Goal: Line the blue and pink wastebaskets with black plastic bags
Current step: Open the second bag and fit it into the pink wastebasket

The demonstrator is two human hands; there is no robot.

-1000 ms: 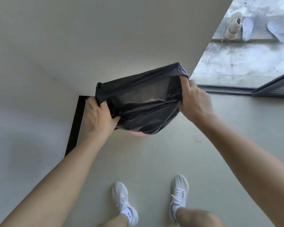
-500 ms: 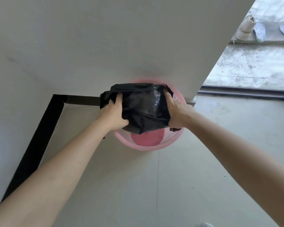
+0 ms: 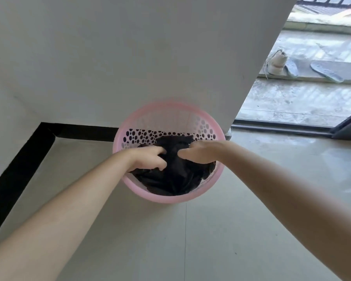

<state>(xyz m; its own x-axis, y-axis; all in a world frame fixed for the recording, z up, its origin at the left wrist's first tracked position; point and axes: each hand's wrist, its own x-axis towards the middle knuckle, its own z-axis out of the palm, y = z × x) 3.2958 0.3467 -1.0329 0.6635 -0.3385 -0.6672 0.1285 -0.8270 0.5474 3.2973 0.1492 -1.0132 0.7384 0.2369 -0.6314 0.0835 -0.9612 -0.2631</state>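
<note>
The pink wastebasket (image 3: pixel 166 196), round with a perforated wall, stands on the floor against the white wall. A black plastic bag (image 3: pixel 170 179) lies crumpled inside it, filling the near half and the bottom. My left hand (image 3: pixel 150 159) is inside the basket with its fingers curled into the bag. My right hand (image 3: pixel 201 152) is beside it, fingers pressed on the bag's upper fold. The two hands nearly touch at the basket's middle. No blue wastebasket is in view.
A white wall with a black skirting board (image 3: pixel 18 169) runs behind and to the left. At the right, an open sliding door track (image 3: pixel 282 127) leads to a balcony with a shoe (image 3: pixel 276 62) and insoles (image 3: pixel 326 73). Pale floor tiles lie in front.
Both hands have pushed the bag from above the rim down into the pink basket and moved closer together. The camera has leaned forward; my feet are out of view.
</note>
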